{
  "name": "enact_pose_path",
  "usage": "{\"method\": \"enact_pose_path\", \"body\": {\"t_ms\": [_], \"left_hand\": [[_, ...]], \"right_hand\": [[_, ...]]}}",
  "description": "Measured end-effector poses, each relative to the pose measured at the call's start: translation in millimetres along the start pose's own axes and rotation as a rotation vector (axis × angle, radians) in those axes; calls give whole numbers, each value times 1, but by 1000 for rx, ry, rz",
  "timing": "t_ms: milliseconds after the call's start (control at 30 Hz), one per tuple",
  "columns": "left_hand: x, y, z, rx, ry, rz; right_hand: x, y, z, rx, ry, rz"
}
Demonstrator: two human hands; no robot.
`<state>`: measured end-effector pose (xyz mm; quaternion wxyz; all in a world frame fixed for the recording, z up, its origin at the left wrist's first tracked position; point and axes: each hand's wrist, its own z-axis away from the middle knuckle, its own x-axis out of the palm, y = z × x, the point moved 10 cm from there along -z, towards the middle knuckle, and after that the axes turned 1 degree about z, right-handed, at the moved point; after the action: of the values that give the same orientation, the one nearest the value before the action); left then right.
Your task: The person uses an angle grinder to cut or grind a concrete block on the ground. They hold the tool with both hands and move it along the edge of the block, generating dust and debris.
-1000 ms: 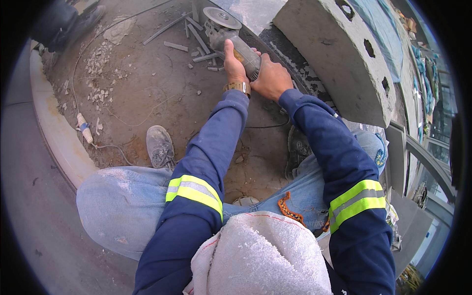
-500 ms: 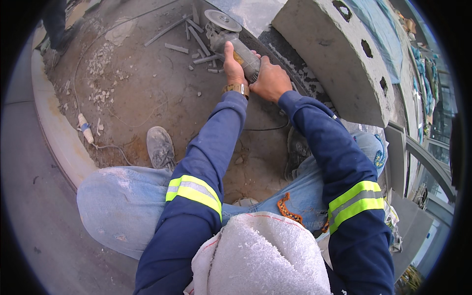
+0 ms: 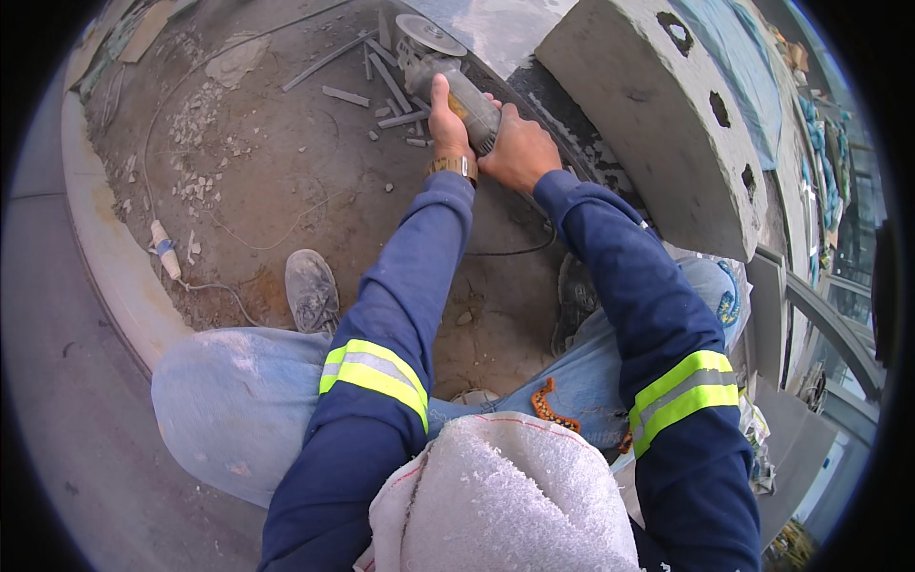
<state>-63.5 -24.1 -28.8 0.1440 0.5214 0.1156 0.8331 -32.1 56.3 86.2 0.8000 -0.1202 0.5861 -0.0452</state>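
Grey grinder (image 3: 474, 110), held by both hands beside the concrete block (image 3: 648, 133).
Left grip (image 3: 448, 129) is closed around the body, thumb along its side; how tightly the hidden fingers press, I cannot tell. Right grip (image 3: 521, 151) is wrapped on the rear end, close to the left one. The disc (image 3: 431, 34) is at the far end, near thin strips (image 3: 386, 84) lying on the floor (image 3: 276, 162). Whether it turns or touches anything, I cannot tell. I judge that the step in hand is to steady the disc beside the dark edge (image 3: 579, 157). The next move would call for both grips firm, fingers behind the disc, and the cable (image 3: 510, 253) well apart from it.
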Motion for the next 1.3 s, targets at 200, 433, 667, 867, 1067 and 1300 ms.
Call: {"method": "enact_pose_path", "body": {"t_ms": [200,433,667,867,1067,1300], "left_hand": [[-1,6,-16,29,-29,-30],[-4,12,-31,67,-47,-52],[0,9,-20,47,-19,-62],[0,7,-9,27,-2,-57],[-1,1,1,24,18,-50],[2,-4,15,28,32,-65]], "right_hand": [[0,-4,-11,7,-8,18],[0,-7,-19,12,9,-2],[2,-3,-16,22,-40,15],[2,0,-9,9,-16,8],[0,1,4,4,-15,1],[1,9,10,7,-24,-1]]}}
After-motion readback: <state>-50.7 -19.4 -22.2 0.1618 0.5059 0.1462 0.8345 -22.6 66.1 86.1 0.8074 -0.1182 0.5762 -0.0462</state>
